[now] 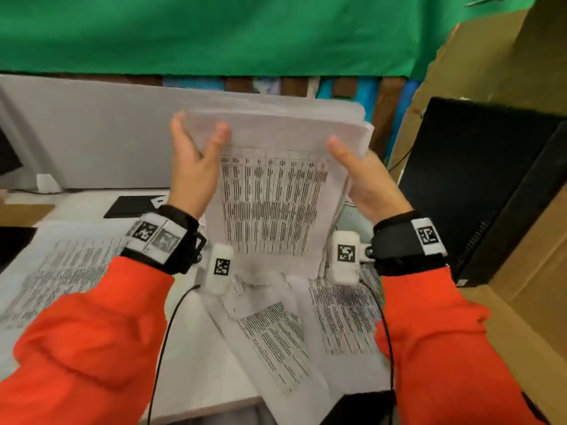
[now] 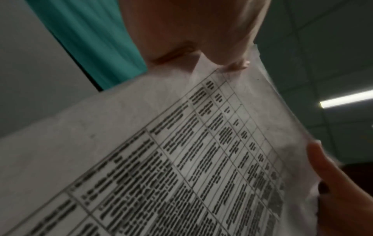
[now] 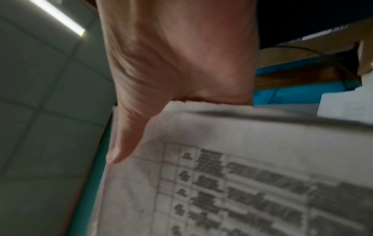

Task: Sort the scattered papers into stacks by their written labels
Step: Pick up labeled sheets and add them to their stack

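Paper stack [image 1: 276, 179] between, seemingly, both hands [image 1: 276, 176].

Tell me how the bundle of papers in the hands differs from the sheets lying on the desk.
The held bundle stands nearly upright off the desk; the loose sheets lie flat on it. The held bundle is a thick stack with roughly aligned edges, while the loose sheets are scattered and overlap at angles. The left hand and right hand keep a grip on the bundle's sides; nothing touches the loose sheets. Both are white pages of dense black printed tables, too blurred to read.
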